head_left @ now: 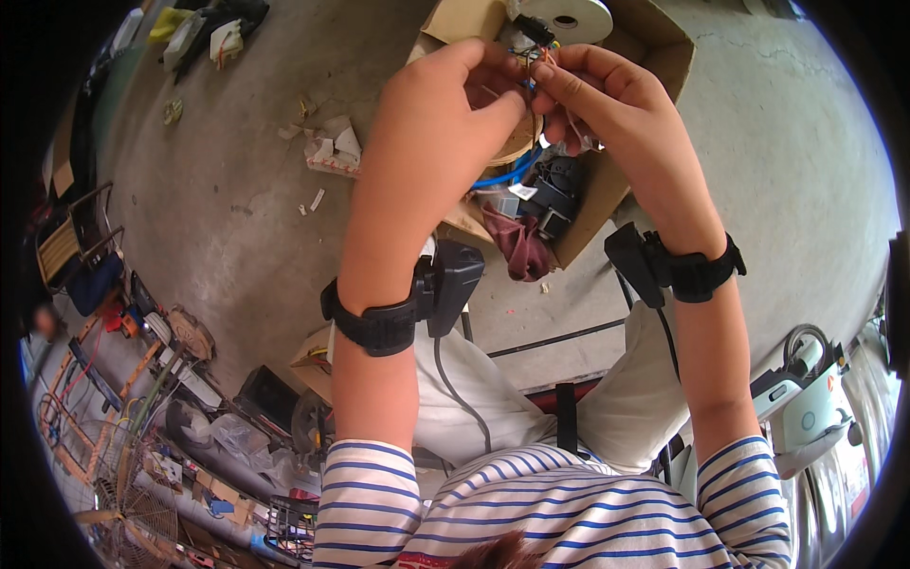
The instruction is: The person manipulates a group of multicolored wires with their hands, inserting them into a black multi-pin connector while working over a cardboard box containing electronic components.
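Both my hands meet over an open cardboard box [595,216] at the top of the view. My left hand [444,106] is closed, with fingers and thumb around a bundle of thin coloured wires [531,61]. Thumb and fingers of my right hand [614,95] pinch the same wires from the other side. A small black connector [536,28] sticks up beyond the fingertips. Under the hands, the box holds a white spool [578,19], a blue cable [512,176], black plastic parts [559,180] and a dark red cloth [517,245] hanging over its near edge. My fingers partly hide the wire ends.
Torn paper and packaging [334,147] litter the concrete floor left of the box. A chair [71,242], tools, boxes and a fan [133,517] crowd the left side. A white machine [810,417] stands at the right. Black straps with boxy devices [455,284] circle both my forearms.
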{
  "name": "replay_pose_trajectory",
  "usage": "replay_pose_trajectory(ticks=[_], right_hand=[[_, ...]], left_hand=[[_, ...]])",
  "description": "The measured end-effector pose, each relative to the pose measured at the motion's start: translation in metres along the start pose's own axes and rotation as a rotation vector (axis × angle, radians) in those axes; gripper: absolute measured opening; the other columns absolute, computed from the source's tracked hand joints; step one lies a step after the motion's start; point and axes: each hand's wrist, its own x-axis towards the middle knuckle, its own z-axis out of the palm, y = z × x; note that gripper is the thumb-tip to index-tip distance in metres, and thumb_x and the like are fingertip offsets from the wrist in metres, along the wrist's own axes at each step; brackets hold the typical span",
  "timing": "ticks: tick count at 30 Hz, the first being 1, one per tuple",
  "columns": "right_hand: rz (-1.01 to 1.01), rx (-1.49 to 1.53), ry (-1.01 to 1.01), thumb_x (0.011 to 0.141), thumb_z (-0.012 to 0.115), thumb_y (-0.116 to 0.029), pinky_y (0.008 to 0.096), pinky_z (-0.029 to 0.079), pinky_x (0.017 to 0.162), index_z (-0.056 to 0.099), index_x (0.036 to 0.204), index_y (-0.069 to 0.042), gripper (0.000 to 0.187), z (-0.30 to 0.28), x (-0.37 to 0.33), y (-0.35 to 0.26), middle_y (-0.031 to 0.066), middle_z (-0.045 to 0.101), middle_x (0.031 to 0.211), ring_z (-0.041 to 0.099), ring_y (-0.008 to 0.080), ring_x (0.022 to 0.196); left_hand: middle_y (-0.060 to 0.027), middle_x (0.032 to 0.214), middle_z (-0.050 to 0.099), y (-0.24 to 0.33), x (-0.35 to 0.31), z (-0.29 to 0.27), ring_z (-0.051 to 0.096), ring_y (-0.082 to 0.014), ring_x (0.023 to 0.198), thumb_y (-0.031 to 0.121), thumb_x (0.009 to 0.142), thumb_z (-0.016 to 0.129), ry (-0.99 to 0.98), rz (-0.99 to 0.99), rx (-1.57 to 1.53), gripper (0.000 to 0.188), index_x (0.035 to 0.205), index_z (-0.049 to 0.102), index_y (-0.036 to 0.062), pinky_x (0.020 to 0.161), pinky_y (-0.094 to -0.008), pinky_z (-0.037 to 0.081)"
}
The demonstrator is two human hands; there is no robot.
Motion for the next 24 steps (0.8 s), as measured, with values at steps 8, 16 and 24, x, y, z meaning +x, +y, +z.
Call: replay_pose_trajectory(ticks=[8, 16, 24], right_hand=[[-0.053, -0.1, 0.029, 0.096, 0.06, -0.02, 0.0184, 0.043, 0.066, 0.063, 0.11, 0.001, 0.026, -0.006, 0.0, 0.005, -0.0013, 0.064, 0.088, 0.056, 0.0032, 0.076], [-0.007, 0.057, 0.027, 0.097, 0.058, -0.02, 0.0214, 0.047, 0.077, 0.063, 0.115, 0.0, 0.028, -0.008, 0.002, 0.009, 0.0004, 0.066, 0.098, 0.059, 0.0058, 0.085], [0.009, 0.103, 0.12, 0.097, 0.057, -0.022, 0.018, 0.045, 0.073, 0.061, 0.117, -0.001, 0.029, -0.013, 0.004, 0.012, -0.0005, 0.065, 0.097, 0.058, 0.0041, 0.083]], left_hand=[[-0.0104, 0.094, 0.068, 0.008, 0.005, 0.0, 0.067, -0.0144, 0.082, 0.017, 0.094, 0.061, -0.146, -0.215, -0.285, 0.024, 0.107, 0.058, -0.0035, 0.079, -0.0262, 0.053], [-0.0122, 0.092, 0.068, 0.006, 0.003, 0.003, 0.069, -0.0171, 0.083, 0.015, 0.094, 0.06, -0.172, -0.207, -0.399, 0.024, 0.108, 0.052, -0.0028, 0.077, -0.0267, 0.055], [-0.0089, 0.101, 0.066, 0.013, -0.003, 0.004, 0.067, -0.0157, 0.086, 0.012, 0.093, 0.06, -0.303, -0.257, -0.527, 0.039, 0.127, 0.049, -0.0027, 0.077, -0.0252, 0.054]])
